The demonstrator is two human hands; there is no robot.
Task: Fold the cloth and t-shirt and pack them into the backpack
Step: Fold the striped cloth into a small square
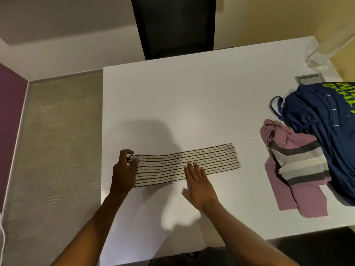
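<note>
From the head view, the folded striped cloth [211, 158] lies as a long band on the white table [192, 102], its long axis running left to right and its right end slightly farther away. The left hand [124, 169] pinches its left end with curled fingers. The right hand [197, 181] presses flat on its middle, fingers straight.
</note>
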